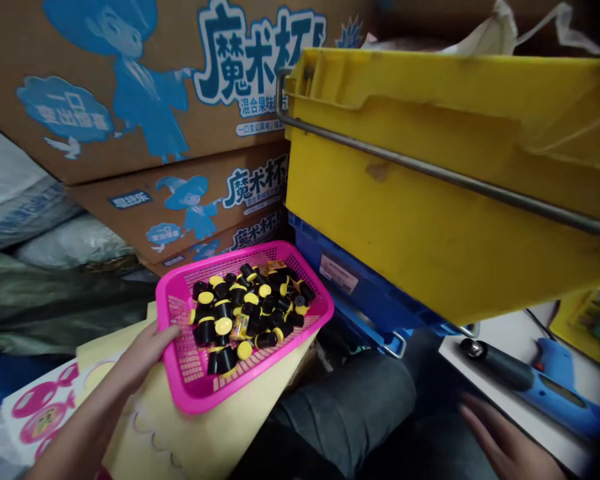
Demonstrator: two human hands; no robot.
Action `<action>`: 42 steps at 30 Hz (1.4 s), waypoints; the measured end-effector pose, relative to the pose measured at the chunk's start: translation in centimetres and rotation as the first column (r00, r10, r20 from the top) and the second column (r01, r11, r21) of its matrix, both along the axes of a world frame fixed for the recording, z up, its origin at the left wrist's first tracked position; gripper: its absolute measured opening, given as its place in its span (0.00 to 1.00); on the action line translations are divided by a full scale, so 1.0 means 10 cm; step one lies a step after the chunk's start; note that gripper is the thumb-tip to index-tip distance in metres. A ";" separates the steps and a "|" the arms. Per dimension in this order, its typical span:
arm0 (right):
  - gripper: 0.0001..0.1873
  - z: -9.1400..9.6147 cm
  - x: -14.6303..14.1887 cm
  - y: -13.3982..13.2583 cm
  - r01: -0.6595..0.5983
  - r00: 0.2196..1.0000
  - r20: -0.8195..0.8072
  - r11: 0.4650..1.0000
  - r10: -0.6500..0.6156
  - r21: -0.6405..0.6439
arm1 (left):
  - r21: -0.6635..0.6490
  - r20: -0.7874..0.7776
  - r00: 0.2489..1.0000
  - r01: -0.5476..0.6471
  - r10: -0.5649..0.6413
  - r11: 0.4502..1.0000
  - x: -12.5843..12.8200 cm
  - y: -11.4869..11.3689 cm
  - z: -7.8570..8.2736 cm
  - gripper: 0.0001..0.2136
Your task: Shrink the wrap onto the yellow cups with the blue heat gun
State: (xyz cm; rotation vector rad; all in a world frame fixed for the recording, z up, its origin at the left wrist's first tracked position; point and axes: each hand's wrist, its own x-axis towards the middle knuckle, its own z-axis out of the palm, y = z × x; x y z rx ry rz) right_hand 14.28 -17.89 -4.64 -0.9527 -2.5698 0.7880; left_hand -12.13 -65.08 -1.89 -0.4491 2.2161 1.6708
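My left hand (143, 353) grips the left rim of a pink plastic basket (190, 373), thumb over the edge. The basket rests on a pale yellow sheet and holds several small black cylinders with yellow caps (245, 310). At the bottom right, my right hand (505, 443) lies low over my dark trousers (350, 413), fingers stretched out and apart, holding nothing. It is next to the edge of a white table (510, 393).
A big yellow crate (430, 220) with a metal bar sits on a blue crate (360, 287) at right. Stacked cardboard boxes (130, 100) with blue print fill the back left. A blue glue gun (560, 380) and a black tool (500, 363) lie on the white table.
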 end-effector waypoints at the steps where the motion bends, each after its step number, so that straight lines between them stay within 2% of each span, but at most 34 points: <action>1: 0.37 -0.03 -0.19 -0.12 -0.054 0.998 0.035 0.998 0.056 -0.035 | -0.007 -0.008 1.000 -0.015 0.015 1.000 0.00 -0.02 0.01 0.11; 4: 0.48 -0.11 -0.78 -0.61 -0.192 0.976 0.041 0.932 0.214 -0.307 | 0.027 0.056 0.998 -0.009 0.007 1.000 0.01 -0.10 0.00 0.11; 6: 0.54 -0.15 -1.08 -0.90 -0.140 0.986 0.038 0.921 0.165 -0.365 | 0.062 0.101 0.995 -0.019 0.012 0.998 0.04 -0.13 -0.06 0.11; 8: 0.53 -0.18 -1.24 -1.05 -0.105 0.989 0.050 0.895 0.140 -0.433 | 0.109 0.125 0.992 -0.022 0.008 0.994 0.08 -0.13 -0.15 0.11; 10: 0.50 -0.20 -1.24 -1.06 -0.094 0.990 0.046 0.875 0.132 -0.474 | 0.135 0.123 0.992 -0.015 -0.002 0.991 0.14 -0.09 -0.25 0.13; 12: 0.47 -0.20 -1.11 -0.99 -0.071 0.995 0.034 0.883 0.098 -0.464 | 0.124 0.102 0.994 0.024 -0.037 0.992 0.20 0.00 -0.31 0.14; 15: 0.46 -0.23 -0.75 -0.91 0.010 0.999 0.038 0.900 0.007 -0.435 | 0.062 0.094 0.987 0.123 -0.128 0.991 0.29 0.17 -0.32 0.13; 18: 0.44 -0.34 -0.27 -0.94 0.090 0.996 0.047 0.878 -0.077 -0.469 | 0.038 0.138 0.967 0.210 -0.213 0.977 0.35 0.36 -0.27 0.14; 21: 0.44 -0.52 0.30 -1.03 0.201 0.976 0.026 0.842 -0.217 -0.500 | -0.002 0.099 0.924 0.371 -0.369 0.928 0.39 0.61 -0.24 0.13; 23: 0.45 -0.61 0.71 -1.06 0.290 0.943 0.002 0.822 -0.332 -0.490 | -0.044 0.036 0.872 0.490 -0.489 0.871 0.42 0.83 -0.25 0.13; 25: 0.44 -0.65 1.13 -1.08 0.365 0.911 -0.016 0.823 -0.413 -0.435 | -0.060 -0.013 0.798 0.601 -0.603 0.797 0.48 1.10 -0.27 0.14; 27: 0.42 -0.61 1.48 -1.08 0.425 0.895 0.011 0.844 -0.446 -0.328 | -0.039 -0.036 0.695 0.717 -0.718 0.696 0.57 1.38 -0.28 0.14; 29: 0.43 -0.52 1.69 -1.06 0.510 0.858 0.051 0.834 -0.512 -0.209 | -0.005 -0.035 0.581 0.814 -0.813 0.581 0.65 1.65 -0.28 0.14; 32: 0.43 -0.34 1.68 -0.95 0.633 0.774 -0.025 0.774 -0.632 0.001 | 0.013 0.023 0.449 0.893 -0.893 0.449 0.74 1.97 -0.23 0.13; 33: 0.40 -0.29 1.60 -0.90 0.589 0.807 -0.036 0.799 -0.590 0.120 | 0.006 0.030 0.418 0.908 -0.908 0.418 0.75 2.05 -0.21 0.14; 34: 0.35 -0.25 1.50 -0.86 0.476 0.871 0.039 0.862 -0.489 0.173 | -0.006 0.026 0.392 0.920 -0.919 0.392 0.75 2.11 -0.18 0.14; 35: 0.30 -0.23 1.38 -0.82 0.385 0.912 0.089 0.910 -0.400 0.152 | -0.020 0.014 0.373 0.928 -0.928 0.372 0.75 2.15 -0.16 0.14; 37: 0.21 -0.20 1.17 -0.78 0.309 0.933 0.153 0.944 -0.324 0.117 | -0.049 -0.015 0.351 0.935 -0.936 0.351 0.75 2.19 -0.12 0.14; 40: 0.13 -0.23 1.01 -0.79 0.300 0.931 0.203 0.953 -0.303 0.049 | -0.075 0.018 0.367 0.928 -0.930 0.365 0.75 2.14 -0.13 0.13; 42: 0.12 -0.24 1.00 -0.83 0.303 0.934 0.204 0.953 -0.294 -0.013 | -0.088 0.054 0.386 0.920 -0.921 0.381 0.75 2.07 -0.18 0.13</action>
